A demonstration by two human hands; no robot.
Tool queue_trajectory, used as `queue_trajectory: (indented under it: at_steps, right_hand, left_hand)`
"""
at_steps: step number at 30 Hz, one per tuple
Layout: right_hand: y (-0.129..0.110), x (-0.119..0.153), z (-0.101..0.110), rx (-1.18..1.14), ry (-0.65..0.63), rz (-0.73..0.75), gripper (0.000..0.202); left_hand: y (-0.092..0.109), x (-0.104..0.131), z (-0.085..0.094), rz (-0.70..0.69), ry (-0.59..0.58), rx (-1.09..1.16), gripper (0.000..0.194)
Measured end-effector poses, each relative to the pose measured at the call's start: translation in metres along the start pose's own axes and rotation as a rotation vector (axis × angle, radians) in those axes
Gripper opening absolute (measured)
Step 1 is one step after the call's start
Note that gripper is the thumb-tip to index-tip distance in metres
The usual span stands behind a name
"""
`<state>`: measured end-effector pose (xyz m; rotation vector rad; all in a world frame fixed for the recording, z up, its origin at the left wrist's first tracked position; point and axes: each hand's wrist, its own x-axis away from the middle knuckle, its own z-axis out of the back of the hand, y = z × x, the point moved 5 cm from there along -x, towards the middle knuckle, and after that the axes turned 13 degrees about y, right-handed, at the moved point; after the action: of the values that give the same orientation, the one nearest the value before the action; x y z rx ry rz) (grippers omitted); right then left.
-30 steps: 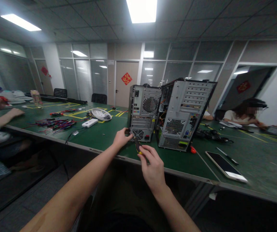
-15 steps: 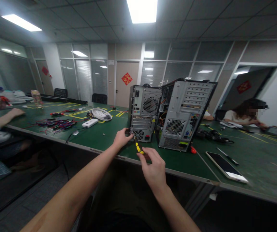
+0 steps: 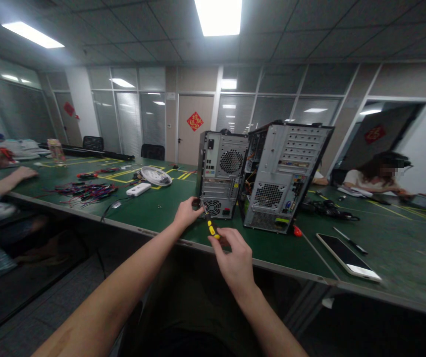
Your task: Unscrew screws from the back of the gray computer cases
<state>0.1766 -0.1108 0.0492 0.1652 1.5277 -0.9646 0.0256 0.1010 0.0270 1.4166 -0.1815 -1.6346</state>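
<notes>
My right hand [image 3: 234, 253] pinches the end of a yellow-and-black screwdriver [image 3: 211, 227] between thumb and fingers. The shaft points up and away to the lower left corner of the smaller computer tower [image 3: 218, 184], whose rear panel with fan grilles and ports faces me. At that corner is my left hand [image 3: 188, 212], its thumb and fingers closed by the screwdriver's tip. What they grip there is too small to make out. To the right of it stands a larger computer tower [image 3: 278, 188], upright, with its left side open.
On the green table [image 3: 168, 223] lie a white phone [image 3: 346, 257], a pen [image 3: 350, 241], bundled black cables [image 3: 328, 209], a pile of coloured wires [image 3: 86, 191], a white power bank [image 3: 138, 189] and a white basket [image 3: 156, 175]. People sit at the left and right.
My right hand and the screwdriver's handle have shifted slightly to the left. My left hand and both towers stay in place.
</notes>
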Motion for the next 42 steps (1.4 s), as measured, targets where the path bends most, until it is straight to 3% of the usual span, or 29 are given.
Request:
queue_trajectory:
  at_steps: [14,24,34,42]
  right_hand:
    - [-0.0061,-0.0013,0.0020,0.025,-0.014,0.072,0.028]
    - [0.0027,-0.0015,0.0016,0.012,0.015,-0.024,0.012]
    - [-0.0053,-0.0014,0.0013,0.054,-0.026,0.094,0.029]
    - [0.0022,-0.0004,0.0018,0.045,0.015,0.022,0.015]
  left_hand:
    - [0.0004,0.0002,0.0002,0.020,-0.010,-0.004,0.031]
    - [0.0009,0.0004,0.0011,0.026,-0.004,-0.005,0.033]
    - [-0.0025,0.0000,-0.0013,0.009,-0.009,0.000,0.033]
    - [-0.0015,-0.0001,-0.0002,0.001,-0.002,-0.003,0.032]
